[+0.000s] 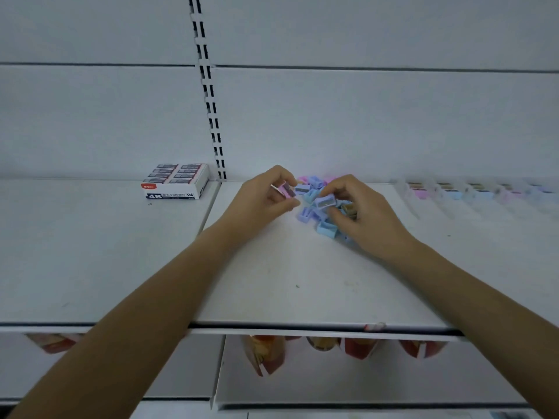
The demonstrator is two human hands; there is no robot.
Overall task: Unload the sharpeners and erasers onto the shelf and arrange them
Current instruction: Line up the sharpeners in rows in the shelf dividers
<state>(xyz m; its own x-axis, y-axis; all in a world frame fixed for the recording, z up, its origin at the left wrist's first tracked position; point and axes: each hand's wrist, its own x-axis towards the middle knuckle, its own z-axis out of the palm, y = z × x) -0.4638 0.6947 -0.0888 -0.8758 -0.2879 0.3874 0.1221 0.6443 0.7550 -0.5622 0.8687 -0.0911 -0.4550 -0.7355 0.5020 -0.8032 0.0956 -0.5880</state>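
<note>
Hands of a person reach over a white shop shelf [272,282], forearms entering from the lower corners of the frame. At centre, slightly right, lies a loose pile of sharpeners [326,229] in pastel blue, lilac and pink, tipped every which way.

The left hand [266,198], just left of the pile, has its grip clamped on a pink sharpener [287,189], thumb below and fingertips above. It is lifted a little off the shelf, probably so it can be turned to face the right way.

The right hand [360,213] rests on the pile's right side, its grip closed round a lilac sharpener [325,202] near the top of the heap. It seems to be picking out the next piece.

At the right edge, along the back of the shelf, a row of sharpeners [453,193] stands in lines (blurred, so the count is unclear). This looks like the arranged stock that the loose ones are meant to join.

At centre left, against the back wall, sits a white eraser box [175,181] marked 4B, well apart from the pile. The erasers appear not yet unloaded.

A slotted black upright [208,95] runs up the back panel from just beside the box. Below the shelf's front lip hang reddish packets [266,355], too blurred to identify.
</note>
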